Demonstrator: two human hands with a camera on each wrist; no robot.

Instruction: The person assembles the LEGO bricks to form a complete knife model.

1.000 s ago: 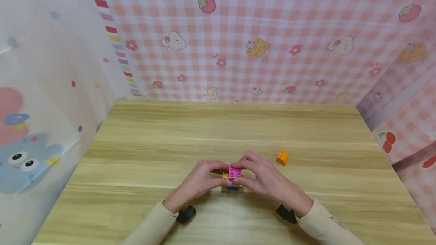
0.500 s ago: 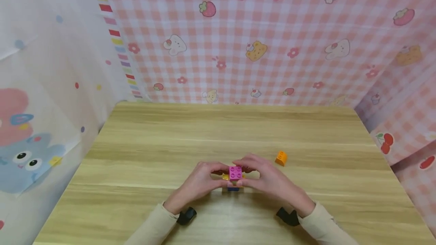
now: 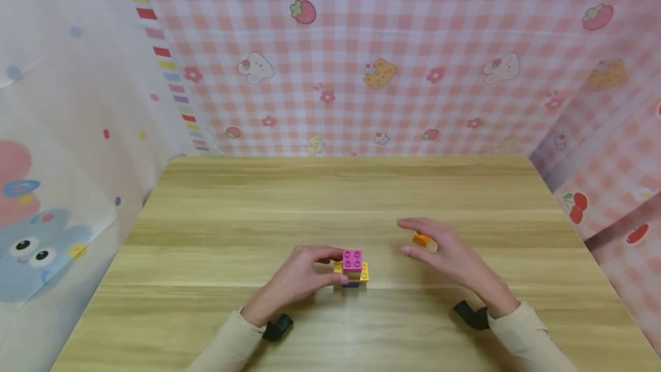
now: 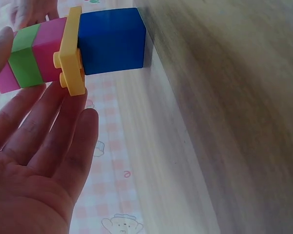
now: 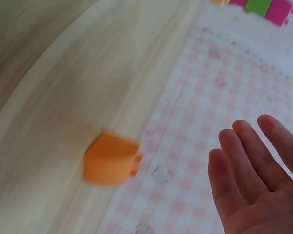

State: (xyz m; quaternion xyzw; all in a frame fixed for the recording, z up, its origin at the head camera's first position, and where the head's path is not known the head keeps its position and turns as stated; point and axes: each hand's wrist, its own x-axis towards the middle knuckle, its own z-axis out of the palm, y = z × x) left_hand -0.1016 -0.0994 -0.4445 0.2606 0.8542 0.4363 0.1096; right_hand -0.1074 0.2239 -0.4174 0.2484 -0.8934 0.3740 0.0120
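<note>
The right grip (image 3: 447,249) partly hides the orange brick (image 3: 420,240) in the head view.

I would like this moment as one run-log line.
left hand: grips block stack | stack order, bottom up: blue, yellow, pink, green, pink | right hand: holds nothing, near orange block | orange block: on table

Left hand (image 3: 303,271) pinching, right hand (image 3: 443,250) outstretched

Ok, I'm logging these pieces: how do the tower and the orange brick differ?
The tower is tall and multicoloured; the orange brick is low and all orange. The left hand holds the tower, while the right hand doesn't touch the orange brick. Both show studs.
</note>
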